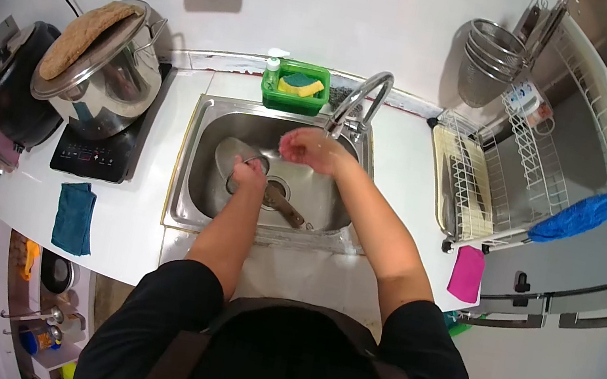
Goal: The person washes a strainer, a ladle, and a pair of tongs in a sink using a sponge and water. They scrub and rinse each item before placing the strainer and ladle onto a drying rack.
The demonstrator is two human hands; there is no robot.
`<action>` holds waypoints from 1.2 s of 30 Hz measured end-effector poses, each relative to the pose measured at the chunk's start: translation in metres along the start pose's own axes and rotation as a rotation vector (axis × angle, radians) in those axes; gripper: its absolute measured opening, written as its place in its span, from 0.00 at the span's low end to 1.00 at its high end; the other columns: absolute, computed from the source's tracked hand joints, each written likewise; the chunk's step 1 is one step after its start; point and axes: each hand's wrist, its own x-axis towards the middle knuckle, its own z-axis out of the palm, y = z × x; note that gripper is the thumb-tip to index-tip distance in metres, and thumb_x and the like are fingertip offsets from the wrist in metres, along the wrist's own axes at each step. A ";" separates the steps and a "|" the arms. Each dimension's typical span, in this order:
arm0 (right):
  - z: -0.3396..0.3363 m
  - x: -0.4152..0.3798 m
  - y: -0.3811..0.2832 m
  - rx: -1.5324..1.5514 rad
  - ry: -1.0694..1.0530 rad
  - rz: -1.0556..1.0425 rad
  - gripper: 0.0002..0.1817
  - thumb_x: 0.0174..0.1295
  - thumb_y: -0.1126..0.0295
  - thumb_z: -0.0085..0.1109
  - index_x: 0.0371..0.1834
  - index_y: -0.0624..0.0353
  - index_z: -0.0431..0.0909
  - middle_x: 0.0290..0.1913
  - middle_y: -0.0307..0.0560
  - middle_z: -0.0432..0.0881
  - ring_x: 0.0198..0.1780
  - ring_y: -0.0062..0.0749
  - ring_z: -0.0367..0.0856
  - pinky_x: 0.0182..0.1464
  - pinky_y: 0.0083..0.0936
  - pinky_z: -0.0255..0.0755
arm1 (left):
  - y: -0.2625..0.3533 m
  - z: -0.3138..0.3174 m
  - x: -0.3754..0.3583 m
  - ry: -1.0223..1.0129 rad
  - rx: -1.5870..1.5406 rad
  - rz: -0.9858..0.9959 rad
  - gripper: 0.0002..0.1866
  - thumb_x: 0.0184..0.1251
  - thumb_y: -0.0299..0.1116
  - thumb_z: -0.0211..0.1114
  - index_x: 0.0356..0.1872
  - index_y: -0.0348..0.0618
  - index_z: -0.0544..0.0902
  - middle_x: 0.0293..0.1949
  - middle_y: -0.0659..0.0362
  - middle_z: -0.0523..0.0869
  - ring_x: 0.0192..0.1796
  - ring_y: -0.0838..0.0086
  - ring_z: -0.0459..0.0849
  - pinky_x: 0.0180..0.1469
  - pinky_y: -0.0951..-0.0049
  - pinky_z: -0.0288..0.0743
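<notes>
Over the left part of the steel sink [193, 201], my left hand [249, 174] grips a round metal-rimmed item, its fingers closed on the rim; what the item is I cannot make out. A pale rounded thing [228, 153] lies behind it in the basin. My right hand [309, 149] is raised under the curved faucet [374, 81], its fingers curled, and whether it holds anything is unclear. A brown-handled utensil [284, 206] lies across the drain. Behind the sink, a green tray [293, 106] holds a yellow and green sponge [301, 86] and a pump bottle [272, 72].
At left, a large steel pot [116, 86] stands on a black induction cooker [94, 157], near a black cooker [20, 82]. A teal cloth [75, 217] lies at the front left. On the right are a white dish rack [485, 184] and a pink cloth [467, 274].
</notes>
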 end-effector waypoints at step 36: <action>0.040 -0.023 0.008 -1.150 0.642 -1.030 0.17 0.48 0.59 0.62 0.39 0.55 0.77 0.35 0.46 0.78 0.36 0.33 0.77 0.41 0.27 0.69 | 0.015 0.028 -0.099 -0.402 0.633 -0.436 0.23 0.63 0.49 0.43 0.50 0.43 0.70 0.48 0.55 0.74 0.49 0.64 0.74 0.52 0.61 0.68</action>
